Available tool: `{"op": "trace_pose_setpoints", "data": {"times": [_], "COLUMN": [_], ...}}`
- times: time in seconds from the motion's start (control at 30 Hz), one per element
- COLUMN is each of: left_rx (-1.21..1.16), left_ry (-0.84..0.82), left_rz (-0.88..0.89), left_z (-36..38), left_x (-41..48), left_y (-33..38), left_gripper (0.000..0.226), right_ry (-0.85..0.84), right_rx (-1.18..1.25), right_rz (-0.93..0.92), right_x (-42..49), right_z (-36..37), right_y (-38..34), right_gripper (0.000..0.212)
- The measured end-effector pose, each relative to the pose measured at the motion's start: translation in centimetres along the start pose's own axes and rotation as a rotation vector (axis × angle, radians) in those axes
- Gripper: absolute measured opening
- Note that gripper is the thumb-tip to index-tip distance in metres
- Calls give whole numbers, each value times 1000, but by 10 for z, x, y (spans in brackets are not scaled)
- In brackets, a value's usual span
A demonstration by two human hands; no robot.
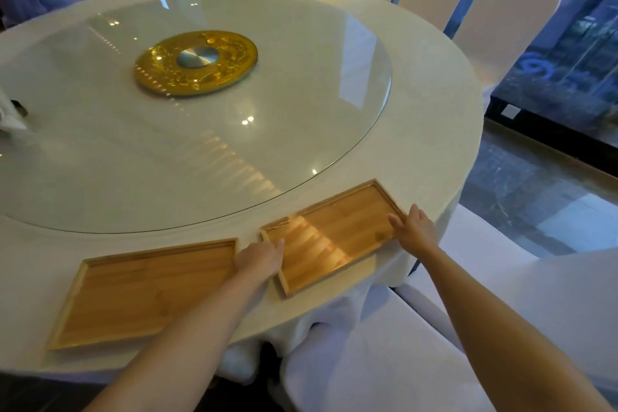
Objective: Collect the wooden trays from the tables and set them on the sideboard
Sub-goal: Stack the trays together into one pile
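Two shallow wooden trays lie on the near rim of a round table with a white cloth. The right tray is angled, its far edge tucked under the glass turntable's rim. My left hand rests on that tray's left short edge. My right hand holds its right short edge, thumb inside the rim. The tray looks flat on the cloth. The left tray lies untouched beside my left forearm.
A large glass turntable with a gold centre disc covers most of the table. White-covered chairs ring the far side, and one chair stands right below me. Glass wall at right. No sideboard in view.
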State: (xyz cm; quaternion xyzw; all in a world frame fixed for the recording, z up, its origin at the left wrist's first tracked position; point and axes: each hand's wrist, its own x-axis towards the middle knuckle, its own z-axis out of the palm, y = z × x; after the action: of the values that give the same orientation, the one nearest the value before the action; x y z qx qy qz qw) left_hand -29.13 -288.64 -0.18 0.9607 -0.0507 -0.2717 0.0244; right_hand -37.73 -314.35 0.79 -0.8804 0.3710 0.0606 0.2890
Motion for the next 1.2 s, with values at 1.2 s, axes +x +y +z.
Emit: {"op": "trace_pose_setpoints", "data": {"times": [1.2], "left_rx": [-215], "left_ry": [493], "left_rz": [-23], "left_z": [-73], "left_x": [-1], "left_y": [-190], "left_gripper": [49], "right_ry": [-81], "right_rx": [214], "right_rz": [-131], "right_x": [-83], "right_z": [73], "right_y": [-128], "right_gripper": [41]}}
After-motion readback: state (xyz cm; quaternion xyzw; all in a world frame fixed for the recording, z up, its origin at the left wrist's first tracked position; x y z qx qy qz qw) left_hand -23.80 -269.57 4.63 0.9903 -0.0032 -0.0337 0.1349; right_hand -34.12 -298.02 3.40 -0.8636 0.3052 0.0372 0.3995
